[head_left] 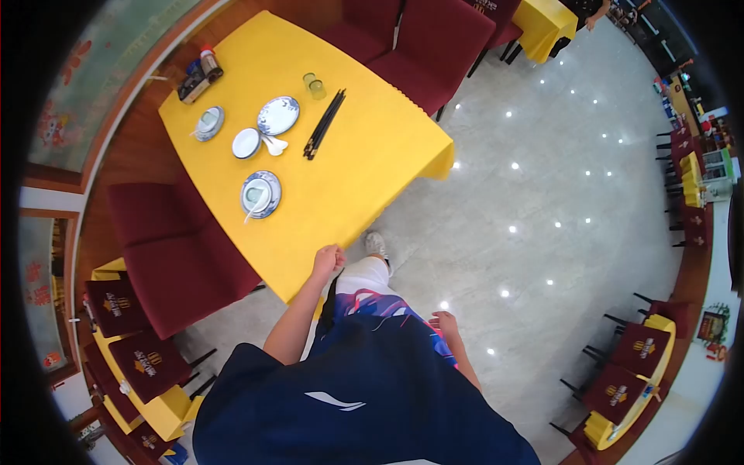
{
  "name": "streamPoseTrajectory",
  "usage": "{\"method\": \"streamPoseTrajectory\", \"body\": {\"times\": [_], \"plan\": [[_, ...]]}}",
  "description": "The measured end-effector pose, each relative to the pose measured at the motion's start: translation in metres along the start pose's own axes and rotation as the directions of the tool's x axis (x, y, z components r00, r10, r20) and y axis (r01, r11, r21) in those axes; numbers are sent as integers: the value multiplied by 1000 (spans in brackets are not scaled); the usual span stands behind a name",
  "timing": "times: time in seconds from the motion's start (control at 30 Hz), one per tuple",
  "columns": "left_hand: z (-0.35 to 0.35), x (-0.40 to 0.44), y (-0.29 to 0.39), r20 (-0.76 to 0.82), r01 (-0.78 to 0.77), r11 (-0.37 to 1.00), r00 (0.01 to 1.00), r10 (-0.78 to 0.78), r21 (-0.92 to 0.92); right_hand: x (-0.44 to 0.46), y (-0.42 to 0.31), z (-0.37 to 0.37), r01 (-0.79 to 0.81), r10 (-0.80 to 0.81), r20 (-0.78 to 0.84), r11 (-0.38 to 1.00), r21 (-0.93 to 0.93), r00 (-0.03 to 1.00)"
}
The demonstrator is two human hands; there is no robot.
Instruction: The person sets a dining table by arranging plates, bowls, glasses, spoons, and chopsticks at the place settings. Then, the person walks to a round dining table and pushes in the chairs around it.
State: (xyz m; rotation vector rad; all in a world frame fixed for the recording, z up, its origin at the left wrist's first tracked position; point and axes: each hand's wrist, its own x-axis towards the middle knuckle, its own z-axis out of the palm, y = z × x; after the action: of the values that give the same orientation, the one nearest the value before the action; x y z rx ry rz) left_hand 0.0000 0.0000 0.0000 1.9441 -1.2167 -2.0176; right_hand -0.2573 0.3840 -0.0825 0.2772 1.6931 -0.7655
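My left hand (328, 260) is loosely curled just over the near edge of the table with the yellow cloth (349, 198); nothing shows in its fingers. My right hand (444, 324) hangs by my hip above the floor, fingers loosely apart and nothing in them. Nearest on the cloth is a blue-patterned place setting (261, 194) of stacked plate, bowl and spoon. Beyond it are a stack of bowls (246, 143), white spoons (275, 145), a stack of patterned plates (278, 115) and a bundle of dark chopsticks (325, 124). Another place setting (209, 123) lies farther left.
Two greenish glasses (314, 86) and a condiment holder (200, 75) stand toward the far end. Maroon bench seats (182, 263) and chairs (434, 46) flank the table. Grey tiled floor (527, 194) stretches right. A person (587, 12) is at the top right.
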Motion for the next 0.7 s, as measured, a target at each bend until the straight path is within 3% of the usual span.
{"method": "streamPoseTrajectory", "body": {"times": [0.07,0.1,0.17,0.2,0.27,0.4,0.53,0.63,0.7], "plan": [[3,-10,-4,-49,-63,989,997,57,-133,-7,6,-1,178,-166,138,981,-83,976],[84,56,48,66,-48,969,996,66,-243,2,-98,-74,198,-199,9,965,-170,980],[66,69,73,-71,-124,941,992,107,-315,-1,-142,-53,260,-229,124,807,-531,965],[53,77,81,-84,-108,936,993,84,-335,14,-151,-47,249,-204,146,844,-475,968],[65,93,97,-82,-119,943,992,98,-310,1,-222,-54,28,-26,12,897,-440,1000],[92,113,116,-84,-182,964,982,169,-195,12,-319,-66,158,-197,-66,909,-385,978],[114,132,126,-182,-209,978,961,208,13,33,-400,-52,198,-214,18,865,-461,977],[128,140,136,-313,-108,991,941,126,74,73,-459,-47,290,-296,103,706,-646,950],[140,143,140,-383,-75,997,920,79,26,105,-502,-43,450,-407,272,449,-772,872]]}}
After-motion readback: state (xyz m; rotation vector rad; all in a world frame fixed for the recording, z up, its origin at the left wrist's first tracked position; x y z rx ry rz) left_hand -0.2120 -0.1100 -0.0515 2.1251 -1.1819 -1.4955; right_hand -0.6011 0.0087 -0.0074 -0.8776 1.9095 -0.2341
